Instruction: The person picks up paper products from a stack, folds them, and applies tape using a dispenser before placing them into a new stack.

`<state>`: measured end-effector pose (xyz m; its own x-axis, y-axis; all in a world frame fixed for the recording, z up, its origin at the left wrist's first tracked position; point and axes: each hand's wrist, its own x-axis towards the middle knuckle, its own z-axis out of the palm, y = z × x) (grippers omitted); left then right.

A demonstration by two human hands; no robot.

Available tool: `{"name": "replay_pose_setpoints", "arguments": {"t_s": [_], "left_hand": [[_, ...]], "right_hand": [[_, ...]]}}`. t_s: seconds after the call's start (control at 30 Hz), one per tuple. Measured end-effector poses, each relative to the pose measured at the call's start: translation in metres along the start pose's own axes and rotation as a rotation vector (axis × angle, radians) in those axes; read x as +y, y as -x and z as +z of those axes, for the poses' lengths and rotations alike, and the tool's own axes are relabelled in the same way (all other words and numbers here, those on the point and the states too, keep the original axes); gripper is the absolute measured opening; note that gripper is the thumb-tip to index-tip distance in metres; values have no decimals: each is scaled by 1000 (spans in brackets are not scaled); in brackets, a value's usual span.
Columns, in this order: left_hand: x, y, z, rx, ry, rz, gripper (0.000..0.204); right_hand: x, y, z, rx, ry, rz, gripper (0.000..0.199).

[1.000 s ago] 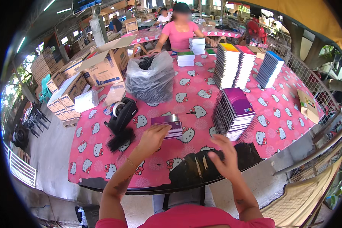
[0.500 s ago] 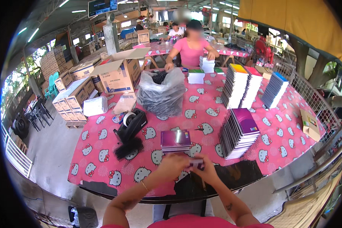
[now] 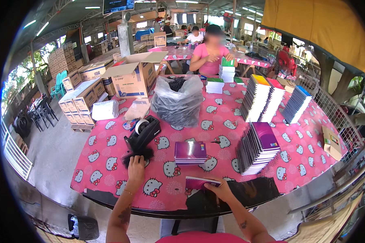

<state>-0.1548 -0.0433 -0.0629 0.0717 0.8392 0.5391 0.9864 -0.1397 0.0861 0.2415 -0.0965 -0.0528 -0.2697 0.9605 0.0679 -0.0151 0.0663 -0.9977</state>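
My left hand (image 3: 136,167) reaches onto a tangled bunch of black binding coils (image 3: 145,153), fingers extended and slightly apart at its near edge. My right hand (image 3: 220,189) grips a small purple notebook (image 3: 196,183) near the table's front edge, thumb on its cover. Just beyond lies a low stack of purple notebooks (image 3: 190,152). To its right rises a tall leaning stack of purple notebooks (image 3: 267,136) with black coils along the left side. Behind the coil bunch stands a black tape dispenser (image 3: 144,135) with a roll in it.
A clear plastic bag (image 3: 177,103) of black coils stands mid-table, beside an open carton (image 3: 136,77). Stacks of yellow (image 3: 260,79), red and blue (image 3: 302,91) notebooks stand back right. Across the table, a co-worker in pink (image 3: 209,56) handles green-covered pads (image 3: 227,64).
My left hand has left the notebook and moved left to the black coils. My right hand keeps the notebook, now lying flatter. The co-worker's hands have both come to the taller pad stack.
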Motion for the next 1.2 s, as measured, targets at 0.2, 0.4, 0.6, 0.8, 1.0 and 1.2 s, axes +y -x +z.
{"name": "replay_pose_setpoints", "arguments": {"t_s": [0.2, 0.4, 0.6, 0.8, 1.0, 1.2], "left_hand": [[21, 0, -8, 35, -41, 111, 26], [16, 2, -10, 167, -36, 39, 23], [78, 3, -44, 97, 391, 181, 23], [143, 4, -66, -90, 885, 36, 20], [142, 8, -47, 7, 893, 33, 16], [143, 6, -44, 38, 831, 13, 15]], "right_hand": [[6, -3, -6, -19, -6, 28, 31], [17, -9, -4, -18, -9, 52, 33], [14, -8, 3, 4, -11, -1, 34], [11, -7, 0, -17, -27, -25, 32], [11, -7, 2, -16, -36, -20, 31], [4, -7, 2, -22, -44, 12, 32]]}}
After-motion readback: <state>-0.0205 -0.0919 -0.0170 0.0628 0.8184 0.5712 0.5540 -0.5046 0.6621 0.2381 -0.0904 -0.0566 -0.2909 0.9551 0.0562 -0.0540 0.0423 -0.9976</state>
